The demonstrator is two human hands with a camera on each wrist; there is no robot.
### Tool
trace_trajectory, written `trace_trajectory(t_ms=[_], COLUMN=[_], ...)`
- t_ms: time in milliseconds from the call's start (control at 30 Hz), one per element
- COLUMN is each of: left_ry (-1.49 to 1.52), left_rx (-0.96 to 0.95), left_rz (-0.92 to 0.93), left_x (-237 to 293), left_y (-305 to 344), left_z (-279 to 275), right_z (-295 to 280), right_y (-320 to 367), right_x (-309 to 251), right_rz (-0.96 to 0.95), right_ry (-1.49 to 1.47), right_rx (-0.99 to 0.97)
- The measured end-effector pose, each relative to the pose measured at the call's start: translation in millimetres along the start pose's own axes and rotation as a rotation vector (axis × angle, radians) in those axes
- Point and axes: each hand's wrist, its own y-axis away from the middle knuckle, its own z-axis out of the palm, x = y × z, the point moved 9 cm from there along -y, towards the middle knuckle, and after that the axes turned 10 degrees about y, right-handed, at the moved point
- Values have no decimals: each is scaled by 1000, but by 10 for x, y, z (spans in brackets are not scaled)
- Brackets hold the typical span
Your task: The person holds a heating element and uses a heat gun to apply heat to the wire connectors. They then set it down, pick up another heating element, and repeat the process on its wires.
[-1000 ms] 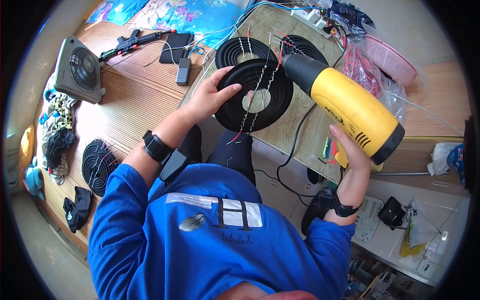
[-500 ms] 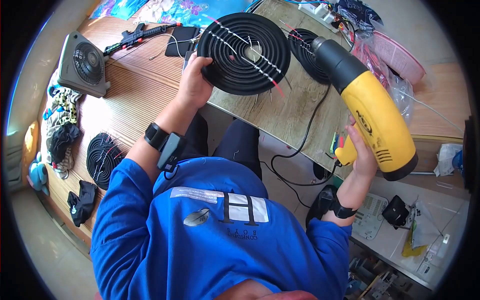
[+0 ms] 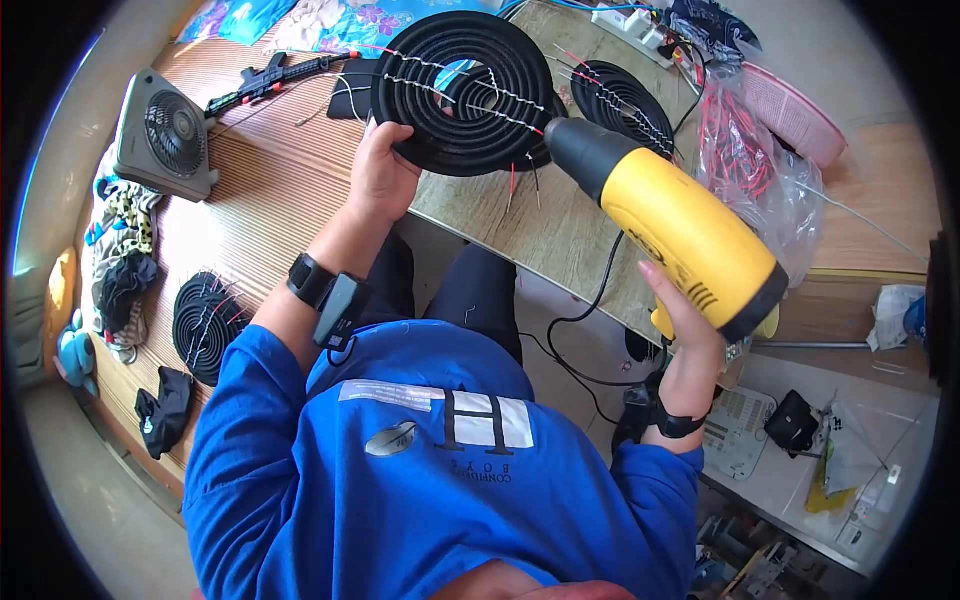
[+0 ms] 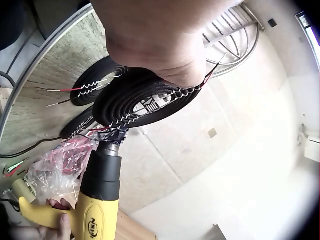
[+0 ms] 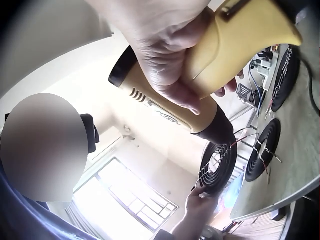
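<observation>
A black ringed coil disc [image 3: 425, 125], crossed by twisted white wires, is held up above the table by my left hand [image 3: 385, 175], which pinches its lower left edge. In my right hand [image 3: 690, 310] is the handle of a yellow heat gun [image 3: 690, 225] with a black front. Its nozzle [image 4: 109, 147] is at the disc's edge, by a red wire end; whether they touch I cannot tell. In the right wrist view the fingers curl round the yellow handle [image 5: 215, 55].
Another coil disc [image 3: 625, 108] lies on the wooden table [image 3: 560, 215], and one [image 5: 263, 150] lies beneath the held one. Behind stand a bag of red wire [image 3: 740, 140], a pink basket [image 3: 795, 115] and a power strip [image 3: 630, 35]. A fan [image 3: 165, 135] is at left.
Lifted off the table area and turned, the held disc has moved left and up. The heat gun swung away to the right, then came back left to the disc's edge.
</observation>
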Motion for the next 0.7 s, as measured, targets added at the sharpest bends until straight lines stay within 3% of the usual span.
trace_trajectory(t_ms=[167,300,700], left_ry=[5,11,50], left_rx=[20,-17,121], left_rz=[20,13,52], left_x=[53,42,134], left_y=[24,22,-28], left_z=[39,90,-54], right_z=[49,47,29], right_y=[-73,-91,-133], right_x=[-50,-54,-1], right_rz=[42,-43,25], right_ry=[-29,68,-51], right_rx=[-9,-24,2])
